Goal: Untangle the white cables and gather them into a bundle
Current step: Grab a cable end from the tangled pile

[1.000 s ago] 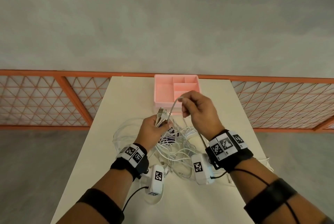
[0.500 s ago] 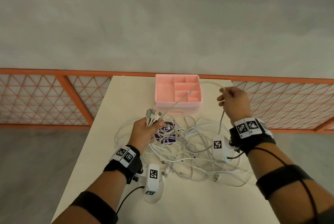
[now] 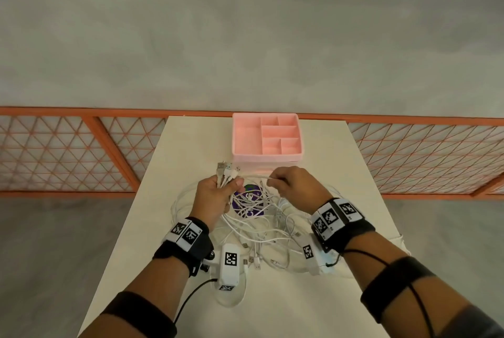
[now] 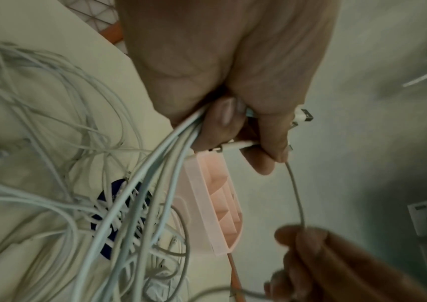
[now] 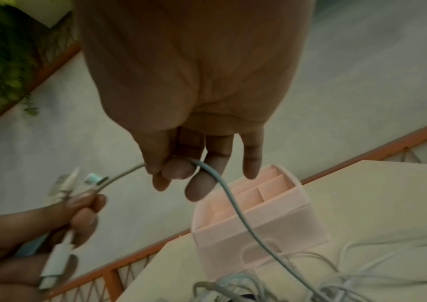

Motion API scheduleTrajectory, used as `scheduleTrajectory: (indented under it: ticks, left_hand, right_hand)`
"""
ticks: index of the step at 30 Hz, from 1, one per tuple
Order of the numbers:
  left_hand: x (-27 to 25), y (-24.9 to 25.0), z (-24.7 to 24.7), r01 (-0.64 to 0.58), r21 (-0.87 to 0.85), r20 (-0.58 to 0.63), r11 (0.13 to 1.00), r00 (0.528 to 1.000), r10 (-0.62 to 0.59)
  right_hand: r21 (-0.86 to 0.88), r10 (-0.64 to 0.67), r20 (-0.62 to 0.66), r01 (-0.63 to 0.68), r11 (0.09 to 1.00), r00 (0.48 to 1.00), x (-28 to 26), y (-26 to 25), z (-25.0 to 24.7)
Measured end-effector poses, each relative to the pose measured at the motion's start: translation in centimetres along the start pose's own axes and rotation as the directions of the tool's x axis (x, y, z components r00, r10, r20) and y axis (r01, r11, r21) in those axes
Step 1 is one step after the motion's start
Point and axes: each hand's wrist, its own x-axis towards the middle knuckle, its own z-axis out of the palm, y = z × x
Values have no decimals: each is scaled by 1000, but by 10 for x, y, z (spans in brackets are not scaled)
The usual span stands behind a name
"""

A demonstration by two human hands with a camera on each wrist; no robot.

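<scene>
**Cable mess, both hands busy**

While a loose tangle of white cables [image 3: 261,231] sprawls over the cream surface [image 3: 341,296] nearest the person, some plug ends lie free at its near edge. A bit further up, the left hand [image 3: 215,195] has its fingers curled round a bunch of cable ends, connectors [image 3: 227,168] fanning out above the fist. Just to the right, the right hand [image 3: 291,183] pinches a single cable [image 3: 252,176] between thumb and fingertips, a short stretch running across to the left fist. Under the tangle there's a purple sticker [image 3: 246,198]. Past all that, a pink compartment tray [image 3: 267,157] sits at the far edge, nothing in it.
</scene>
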Motion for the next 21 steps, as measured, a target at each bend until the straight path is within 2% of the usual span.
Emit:
scheduleTrajectory:
  ticks: [5, 7, 10, 11, 13, 15, 16, 18, 21]
  left_hand:
    - [3, -4, -8, 1, -85, -121, 996, 993, -12]
    - [5, -5, -14, 11, -172, -204, 985, 978, -47]
    - [9, -9, -27, 17, -203, -307, 979, 948, -80]
    - [11, -12, -31, 25, -190, -338, 981, 937, -89]
    - [13, -18, -37, 71, -144, -392, 987, 912, -123]
    - [13, -24, -38, 123, -28, -415, 992, 901, -123]
    - [11, -25, -36, 123, 62, -410, 991, 908, -87]
    - [7, -22, -27, 41, 226, -373, 973, 927, 47]
    - [-3, -6, -4, -129, 360, -287, 924, 927, 242]
  right_hand:
    - [-107, 57, -60, -63, 992, 997, -7, 30, -9]
    - [-149, 173, -107, -188, 971, 979, -15, 53, -12]
    - [-178, 413, -126, -431, 885, 902, -35, 97, -17]
    - [-144, 481, -119, -494, 857, 869, -42, 111, -18]
    - [50, 585, -84, -583, 811, 807, -55, 129, -23]
    - [259, 639, -89, -602, 755, 764, -63, 135, -29]
    - [325, 643, -127, -581, 746, 755, -64, 134, -33]
    - [334, 596, -235, -512, 791, 768, -60, 123, -41]
    - [140, 425, -358, -402, 905, 831, -47, 91, -51]
